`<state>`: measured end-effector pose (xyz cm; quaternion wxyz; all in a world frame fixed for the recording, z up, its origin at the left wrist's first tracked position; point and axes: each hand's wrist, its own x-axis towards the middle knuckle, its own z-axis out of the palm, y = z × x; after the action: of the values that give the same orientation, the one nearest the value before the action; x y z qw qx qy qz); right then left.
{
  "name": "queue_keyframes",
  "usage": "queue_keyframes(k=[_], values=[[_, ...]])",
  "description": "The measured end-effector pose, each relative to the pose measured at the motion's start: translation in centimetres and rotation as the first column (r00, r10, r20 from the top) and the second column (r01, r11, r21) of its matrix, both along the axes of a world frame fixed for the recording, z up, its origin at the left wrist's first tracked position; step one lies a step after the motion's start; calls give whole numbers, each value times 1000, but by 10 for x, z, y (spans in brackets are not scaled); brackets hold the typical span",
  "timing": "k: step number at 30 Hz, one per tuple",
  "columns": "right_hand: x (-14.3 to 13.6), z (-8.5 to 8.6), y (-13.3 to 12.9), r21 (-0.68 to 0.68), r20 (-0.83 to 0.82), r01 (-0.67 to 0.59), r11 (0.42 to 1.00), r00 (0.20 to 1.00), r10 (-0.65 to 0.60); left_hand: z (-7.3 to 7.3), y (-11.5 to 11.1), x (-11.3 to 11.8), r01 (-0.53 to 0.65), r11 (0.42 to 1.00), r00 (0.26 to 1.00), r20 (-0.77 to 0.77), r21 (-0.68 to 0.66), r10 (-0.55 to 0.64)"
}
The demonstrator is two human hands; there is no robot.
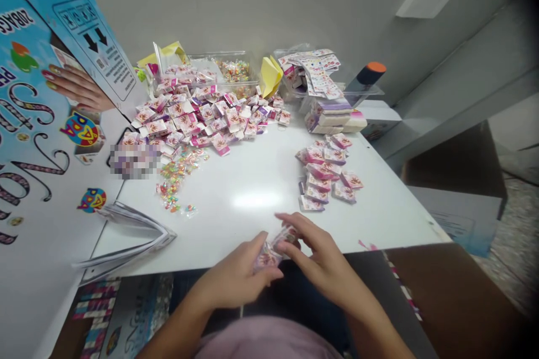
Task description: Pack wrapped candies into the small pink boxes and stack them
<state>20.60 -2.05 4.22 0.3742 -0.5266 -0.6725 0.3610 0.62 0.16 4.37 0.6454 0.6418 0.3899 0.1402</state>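
Note:
At the table's near edge, my left hand (pixel 231 275) is closed round a small pink-and-white printed box (pixel 266 260), thumb on top. My right hand (pixel 318 249) comes in from the right, thumb and fingers curled about a second small printed box (pixel 287 235). The two boxes are close together; whether they touch is blurred. Beyond my right hand lies a group of similar small boxes (pixel 322 171) in loose rows. Several little clear packets of coloured beads (pixel 177 174) are scattered at the left, in front of a big heap of small boxes (pixel 206 115).
Along the wall stand a clear tub of bead packets (pixel 236 70) and another bin with printed sticker sheets (pixel 320 70). Near it are a dark tube with an orange cap (pixel 370 74) and stacked flat cards (pixel 332 115). A large printed panel (pixel 63 106) and a folded booklet (pixel 138 241) flank the left.

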Motion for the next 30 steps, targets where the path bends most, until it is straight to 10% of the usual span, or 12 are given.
queue_keyframes(k=[8,16,22,30], values=[[-18,-17,-8,377,-119,111,920,990,-71,-6,-1,5,-71,985,983,156,-155,95],[-7,-1,-13,272,-215,152,950,972,-94,-3,-3,11,-191,980,969,174,59,178],[3,23,-9,180,4,-18,983,1000,17,-3,-9,14,-211,977,959,193,-5,208],[3,16,-12,162,-71,76,984,995,-65,-12,-12,13,-231,971,950,202,-59,238]])
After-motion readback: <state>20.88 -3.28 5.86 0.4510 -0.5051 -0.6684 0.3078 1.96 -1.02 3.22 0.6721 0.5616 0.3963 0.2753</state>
